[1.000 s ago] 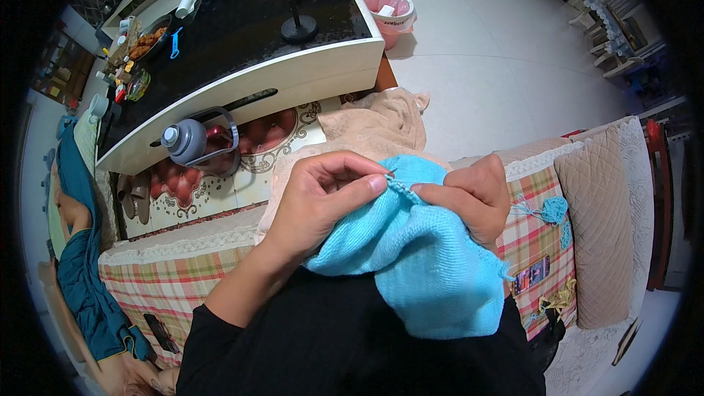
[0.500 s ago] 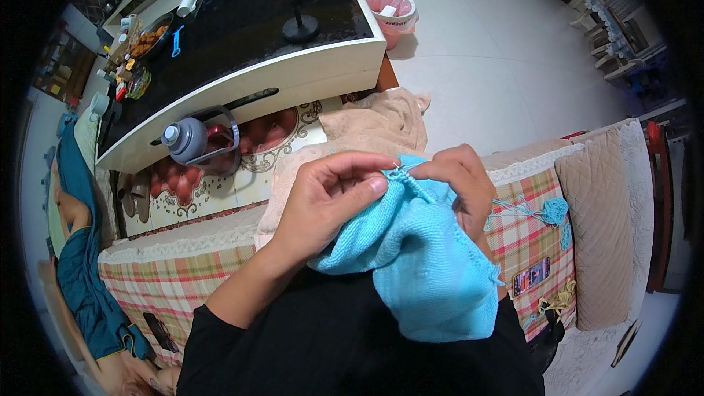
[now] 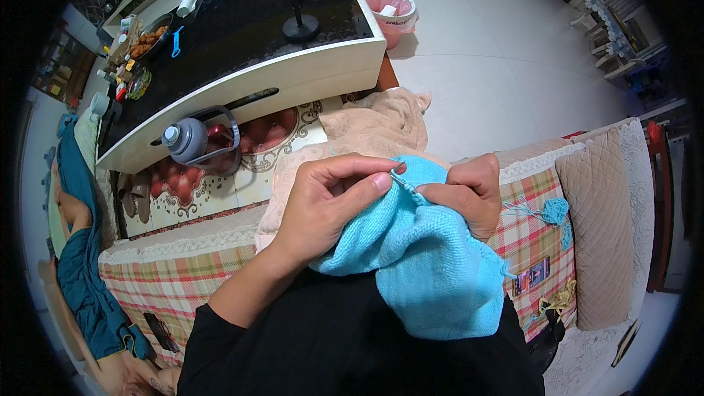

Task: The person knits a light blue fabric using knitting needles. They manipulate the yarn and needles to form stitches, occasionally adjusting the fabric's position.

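Note:
A light blue piece of knitting (image 3: 440, 290) hangs in folds from my two hands above my lap. My left hand (image 3: 326, 202) pinches its upper left edge between thumb and fingers. At the upper right, my right hand (image 3: 469, 194) is closed on the same edge, with its thumb and index finger pressed along the row of stitches. A thin, pale needle tip (image 3: 400, 169) shows at the edge beside my left fingertips; the rest of the needle is hidden. A loose blue yarn end sticks out at the lower right of the fabric.
Blue yarn (image 3: 554, 211), a phone (image 3: 532, 276) and yellowish yarn lie on the plaid sofa cover to the right. Ahead, a black-topped table (image 3: 242, 37) carries a phone stand and food. A large grey bottle (image 3: 187, 139) stands below it. Another person reclines at far left.
My right hand has curled in and moved down slightly, its index finger drawing back from the needle tip along the edge. The hanging fabric has shifted slightly right.

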`<state>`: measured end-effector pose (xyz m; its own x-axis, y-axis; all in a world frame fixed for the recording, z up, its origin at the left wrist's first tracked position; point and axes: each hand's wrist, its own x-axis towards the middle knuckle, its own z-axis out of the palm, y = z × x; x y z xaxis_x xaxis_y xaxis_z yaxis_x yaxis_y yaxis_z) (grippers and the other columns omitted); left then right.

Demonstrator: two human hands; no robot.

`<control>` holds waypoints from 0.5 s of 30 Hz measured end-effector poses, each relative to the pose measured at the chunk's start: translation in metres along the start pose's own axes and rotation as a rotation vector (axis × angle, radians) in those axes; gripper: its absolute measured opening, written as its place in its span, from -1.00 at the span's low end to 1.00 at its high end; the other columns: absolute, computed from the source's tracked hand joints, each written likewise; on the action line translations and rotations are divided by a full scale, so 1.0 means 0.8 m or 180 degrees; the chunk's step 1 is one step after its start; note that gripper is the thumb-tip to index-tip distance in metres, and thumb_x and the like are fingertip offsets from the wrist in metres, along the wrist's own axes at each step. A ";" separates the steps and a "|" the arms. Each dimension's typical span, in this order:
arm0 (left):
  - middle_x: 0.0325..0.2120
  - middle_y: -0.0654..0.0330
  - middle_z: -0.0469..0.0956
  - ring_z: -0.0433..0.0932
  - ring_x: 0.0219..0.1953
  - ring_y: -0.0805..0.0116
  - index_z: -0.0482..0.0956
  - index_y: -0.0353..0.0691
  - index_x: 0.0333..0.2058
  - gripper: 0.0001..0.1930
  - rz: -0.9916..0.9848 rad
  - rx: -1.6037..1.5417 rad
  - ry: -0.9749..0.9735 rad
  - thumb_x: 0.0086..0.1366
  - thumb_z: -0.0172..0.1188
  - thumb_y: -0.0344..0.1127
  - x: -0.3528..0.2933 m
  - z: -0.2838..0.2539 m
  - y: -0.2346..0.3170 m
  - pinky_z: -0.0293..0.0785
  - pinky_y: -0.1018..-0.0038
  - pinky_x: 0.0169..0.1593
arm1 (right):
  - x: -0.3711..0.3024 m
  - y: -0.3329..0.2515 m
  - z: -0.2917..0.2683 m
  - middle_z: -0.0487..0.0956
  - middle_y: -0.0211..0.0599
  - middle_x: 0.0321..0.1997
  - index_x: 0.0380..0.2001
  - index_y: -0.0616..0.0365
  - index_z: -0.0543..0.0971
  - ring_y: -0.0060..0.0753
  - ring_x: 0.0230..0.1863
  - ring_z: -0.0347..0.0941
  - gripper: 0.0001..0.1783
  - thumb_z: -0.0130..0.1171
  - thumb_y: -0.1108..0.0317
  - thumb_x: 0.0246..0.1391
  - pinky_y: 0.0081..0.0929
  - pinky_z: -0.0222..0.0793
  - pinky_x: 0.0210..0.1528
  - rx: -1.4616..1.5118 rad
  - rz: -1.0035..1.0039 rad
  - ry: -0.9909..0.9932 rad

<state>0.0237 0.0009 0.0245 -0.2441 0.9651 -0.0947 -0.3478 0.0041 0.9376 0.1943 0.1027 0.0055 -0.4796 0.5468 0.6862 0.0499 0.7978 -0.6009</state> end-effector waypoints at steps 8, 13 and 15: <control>-0.27 0.16 0.66 0.57 -0.25 0.57 0.64 -0.37 -0.12 -0.80 0.0017 -0.0160 -0.0032 0.31 0.26 -0.43 -0.002 0.002 -0.009 0.51 0.61 -0.09 | 0.007 -0.007 0.007 0.45 -0.48 -0.38 -0.41 -0.03 0.68 -0.36 -0.33 0.31 -0.71 0.44 0.27 -0.34 -0.45 0.27 -0.34 -0.0689 -0.0161 0.0132; -0.29 0.18 0.65 0.56 -0.25 0.58 0.64 -0.38 -0.14 -0.81 -0.0113 -0.0020 -0.0132 0.29 0.27 -0.45 -0.003 0.008 -0.016 0.50 0.62 -0.11 | 0.022 0.010 0.018 0.46 -0.27 -0.31 -0.37 0.15 0.61 -0.20 -0.24 0.41 -0.71 0.34 0.21 -0.16 -0.30 0.38 -0.27 0.0441 0.0559 -0.0988; -0.28 0.19 0.64 0.56 -0.24 0.58 0.63 -0.38 -0.14 -0.81 -0.0109 -0.0068 -0.0140 0.30 0.26 -0.46 -0.003 0.006 -0.014 0.49 0.62 -0.11 | 0.019 -0.001 0.019 0.48 -0.25 -0.30 -0.33 0.17 0.64 -0.18 -0.26 0.45 -0.65 0.38 0.22 -0.22 -0.28 0.41 -0.28 0.0579 0.0622 -0.0619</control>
<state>0.0326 -0.0005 0.0154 -0.1919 0.9751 -0.1113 -0.3746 0.0320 0.9266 0.1734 0.1064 0.0103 -0.6355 0.6124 0.4702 0.0085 0.6145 -0.7889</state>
